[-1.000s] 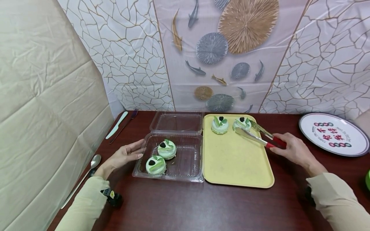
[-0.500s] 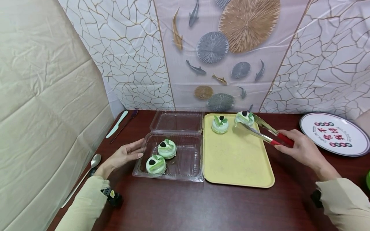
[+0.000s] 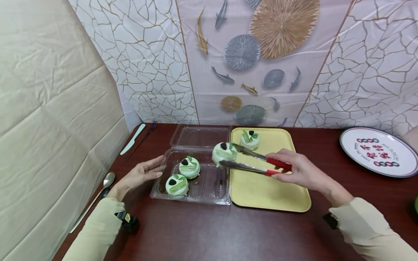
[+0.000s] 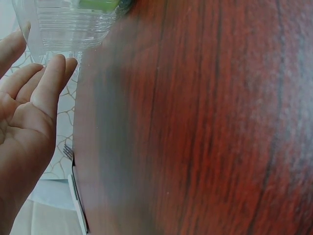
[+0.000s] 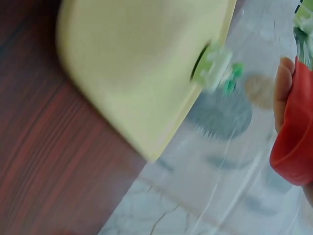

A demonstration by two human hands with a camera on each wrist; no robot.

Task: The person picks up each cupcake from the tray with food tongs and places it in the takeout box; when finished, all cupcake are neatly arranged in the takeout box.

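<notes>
In the head view my right hand (image 3: 302,170) grips red-handled metal tongs (image 3: 248,168), which pinch a pale green round cake (image 3: 222,155) topped with a dark berry and leaves. That cake is off the surface, over the border between the clear plastic container (image 3: 213,181) and the yellow tray (image 3: 258,194). Two similar cakes, a rear one (image 3: 189,168) and a front one (image 3: 176,186), sit in the container's left half. Another cake (image 3: 250,141) stands at the tray's back. My left hand (image 3: 142,175) touches the container's left side with extended fingers.
Behind the container lies its clear lid (image 3: 200,136), opened out. A pale knife (image 3: 132,139), a fork (image 3: 141,140) and a long spoon (image 3: 98,197) lie at the left. A white plate (image 3: 378,152) with red lettering lies at the right; a patterned sheet hangs behind.
The tongs have lifted the right-hand cake from the tray's back corner and carried it left and towards me, to the container's edge. My left hand stays in place.
</notes>
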